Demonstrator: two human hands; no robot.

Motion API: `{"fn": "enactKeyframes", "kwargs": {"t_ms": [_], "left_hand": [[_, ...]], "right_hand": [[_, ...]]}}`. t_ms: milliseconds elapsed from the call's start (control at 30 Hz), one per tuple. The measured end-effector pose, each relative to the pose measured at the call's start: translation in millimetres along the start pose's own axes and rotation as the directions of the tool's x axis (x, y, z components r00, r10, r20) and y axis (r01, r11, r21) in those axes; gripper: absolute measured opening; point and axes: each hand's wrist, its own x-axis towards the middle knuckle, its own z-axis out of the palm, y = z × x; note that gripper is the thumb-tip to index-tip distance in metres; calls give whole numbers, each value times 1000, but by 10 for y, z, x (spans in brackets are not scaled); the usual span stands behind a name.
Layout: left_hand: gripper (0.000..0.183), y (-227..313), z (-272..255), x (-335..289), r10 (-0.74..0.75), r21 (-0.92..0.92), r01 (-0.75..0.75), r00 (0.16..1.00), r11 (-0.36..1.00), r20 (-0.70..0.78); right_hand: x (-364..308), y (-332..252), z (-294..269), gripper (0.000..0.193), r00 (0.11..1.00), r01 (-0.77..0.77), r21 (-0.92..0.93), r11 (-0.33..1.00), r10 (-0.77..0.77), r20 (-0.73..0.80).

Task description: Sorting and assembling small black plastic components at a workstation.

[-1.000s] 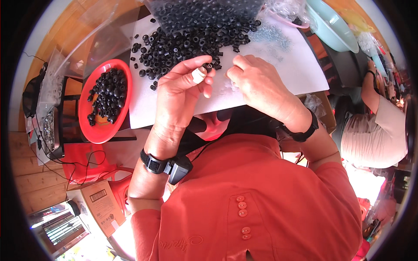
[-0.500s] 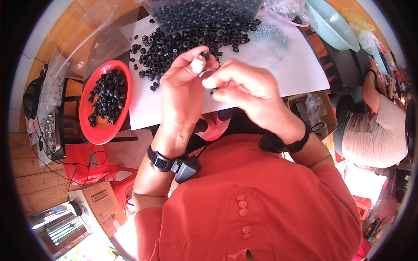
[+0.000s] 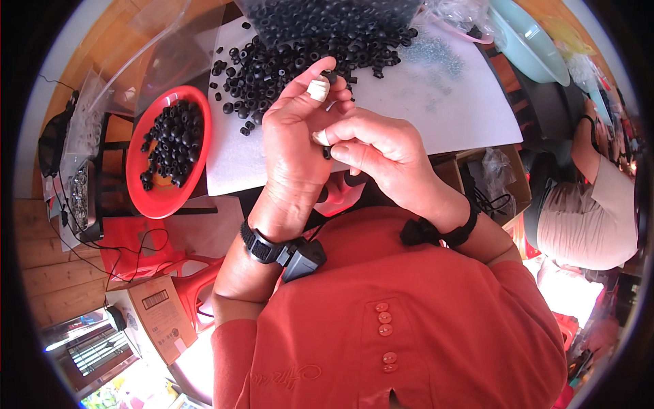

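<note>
A black bead [image 3: 330, 76] is pinched by the left hand [image 3: 293, 140]; a 2nd bead [image 3: 327, 152], near the left palm, is pinched by the right hand [image 3: 385, 146]. Loose beads [image 3: 269, 75] are heaped on the table [image 3: 470, 112].

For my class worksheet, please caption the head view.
Left hand pinches one black bead, right hand another black bead, near a bead pile and a red dish of beads.

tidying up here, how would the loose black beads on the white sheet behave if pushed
The loose black beads would probably roll easily, since many look rounded. They may scatter, being unstrung on the white sheet. Each is likely light, looking small beside the left hand.
</note>
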Motion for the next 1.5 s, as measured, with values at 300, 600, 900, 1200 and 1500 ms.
{"fn": "enactKeyframes", "kwargs": {"t_ms": [300,600,900,1200,1500], "left_hand": [[27,-1,-41,-25,3,-41,-3,1000,999,-6],[41,-32,-64,-51,-51,-36,53,997,998,53],[28,-55,-56,-68,-38,-29,39,999,999,28],[27,-61,-66,-186,-39,174,30,998,984,47],[22,-54,-45,-198,-67,166,60,997,984,40]], "right_hand": [[-30,90,83,18,983,179,-149,973,-182,-7],[-12,119,-42,11,991,111,-49,993,-107,84],[-77,92,21,13,988,152,-112,982,-146,58],[203,-92,-379,10,979,-33,-156,987,0,-205],[313,7,-384,10,989,36,-218,975,-65,-129]]}}
